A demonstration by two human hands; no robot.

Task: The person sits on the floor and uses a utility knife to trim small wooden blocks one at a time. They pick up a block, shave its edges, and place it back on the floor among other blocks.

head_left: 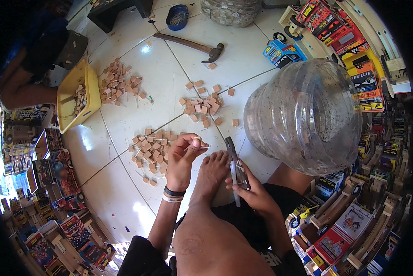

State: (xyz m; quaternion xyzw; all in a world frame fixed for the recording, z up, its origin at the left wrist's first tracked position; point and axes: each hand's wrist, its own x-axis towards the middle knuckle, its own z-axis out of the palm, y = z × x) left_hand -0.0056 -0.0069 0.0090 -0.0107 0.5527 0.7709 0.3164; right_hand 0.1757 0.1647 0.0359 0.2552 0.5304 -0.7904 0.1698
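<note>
My left hand (182, 161) is closed, with thumb and fingers pinched around a small pale piece (197, 139), mostly hidden by the fingertips. In my right hand (257, 197) is a pair of pliers (231, 148), jaws pointing away from me and handles within my fingers. The pliers are apart from the left hand, above and beside my bare foot (211, 168). Just left of my left hand lies a heap of small wooden blocks (147, 149), with thin pins or wires among them. A second pile of blocks (204, 106) sits farther ahead.
A third block pile (119, 85) lies by a yellow tub (96, 99) at far left, near another person's leg (22, 92). Ahead are a hammer (188, 44) and a blue dish (177, 18). A large clear plastic container (303, 115) stands at right. Toy wooden trucks (340, 230) line both sides.
</note>
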